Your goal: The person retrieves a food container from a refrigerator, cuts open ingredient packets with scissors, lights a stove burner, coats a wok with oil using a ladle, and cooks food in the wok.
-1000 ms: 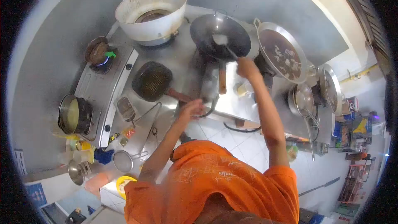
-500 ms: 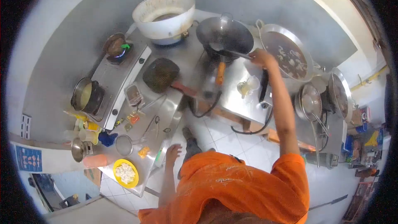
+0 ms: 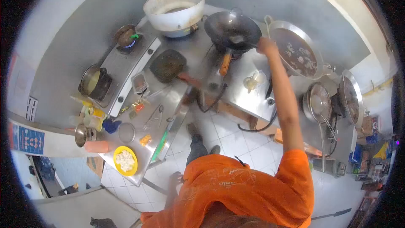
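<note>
The right hand (image 3: 266, 46) is closed around the handle of one metal utensil (image 3: 238, 39), whose head sits inside the one black wok (image 3: 219, 19) at the far middle; the left hand (image 3: 175, 180) hangs near the hip, blurred, with nothing visible in it, and I cannot tell whether its fingers are curled. A hard push of the utensil against the rim could tilt the wok, and its wooden handle (image 3: 225, 63), jutting toward the near side, could catch a sleeve. One cup (image 3: 254, 81) stands close left of the right forearm, where a dropped elbow might knock it over. Farther right are two wide pans (image 3: 310, 63), the farther one holding pale pieces too many to count. To the left are one square pan (image 3: 168, 66), one big white pot (image 3: 175, 17) and, on the stove (image 3: 135, 69), two smaller pots (image 3: 89, 80); the flame under the far one could scorch its contents if left unwatched. One yellow plate (image 3: 134, 169) lies near the table's near corner, where a bump might tip it off.
</note>
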The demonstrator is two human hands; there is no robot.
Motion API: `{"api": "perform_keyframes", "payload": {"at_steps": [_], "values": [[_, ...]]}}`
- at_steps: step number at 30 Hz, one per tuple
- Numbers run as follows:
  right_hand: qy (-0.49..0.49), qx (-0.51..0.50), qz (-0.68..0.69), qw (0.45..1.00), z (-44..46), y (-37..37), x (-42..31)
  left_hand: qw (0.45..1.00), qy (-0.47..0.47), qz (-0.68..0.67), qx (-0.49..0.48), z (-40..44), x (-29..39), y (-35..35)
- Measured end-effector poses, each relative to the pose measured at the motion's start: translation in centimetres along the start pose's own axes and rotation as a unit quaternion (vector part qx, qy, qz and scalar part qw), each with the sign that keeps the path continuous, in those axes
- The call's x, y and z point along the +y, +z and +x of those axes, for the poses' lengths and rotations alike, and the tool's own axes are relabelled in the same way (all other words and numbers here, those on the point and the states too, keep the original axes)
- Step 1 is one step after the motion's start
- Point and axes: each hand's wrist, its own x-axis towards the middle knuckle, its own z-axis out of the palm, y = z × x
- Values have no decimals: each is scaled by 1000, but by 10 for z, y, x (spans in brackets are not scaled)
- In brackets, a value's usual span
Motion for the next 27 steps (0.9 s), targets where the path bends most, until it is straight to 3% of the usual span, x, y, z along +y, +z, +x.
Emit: {"api": "perform_keyframes", "payload": {"at_steps": [1,2,3,7,8,9,11,13,14,15,16,18,20,22,23,25,27], "values": [[-26,30,11,999,3,24,0,1000,3,-11,-15,3,9,4],[-50,62,19,997,11,62,3,993,-82,2,-90,41,8,-8],[-75,95,28,992,16,80,5,989,25,-48,-138,46,18,-4],[-104,-73,25,992,-18,15,-13,992,47,-82,-85,43,104,43],[-164,-40,-65,984,13,42,18,978,45,-166,-116,30,134,61],[-128,-94,-18,987,2,18,21,957,38,-246,-146,14,160,78],[-1,-74,-35,997,11,27,24,961,15,-232,-151,-9,225,120],[-81,5,-23,996,-1,58,16,961,44,-184,-202,-3,265,154],[-23,31,43,998,47,153,43,949,50,-184,-250,7,281,170],[-56,50,63,995,18,151,27,934,58,-187,-298,19,297,188],[-2,2,255,967,2,157,21,931,85,-166,-314,22,317,210],[123,-63,579,804,-35,153,1,919,111,-148,-348,21,358,250],[114,-59,608,783,-60,157,-10,909,89,-158,-376,28,392,283],[123,-53,678,723,-103,161,-36,904,96,-160,-384,39,418,311],[124,-47,673,727,-110,169,-36,902,123,-154,-384,44,427,326],[126,-28,668,733,-106,191,-20,904,79,-192,-375,55,445,357],[112,14,449,886,-81,163,0,893,54,-206,-396,76,472,383]]}}
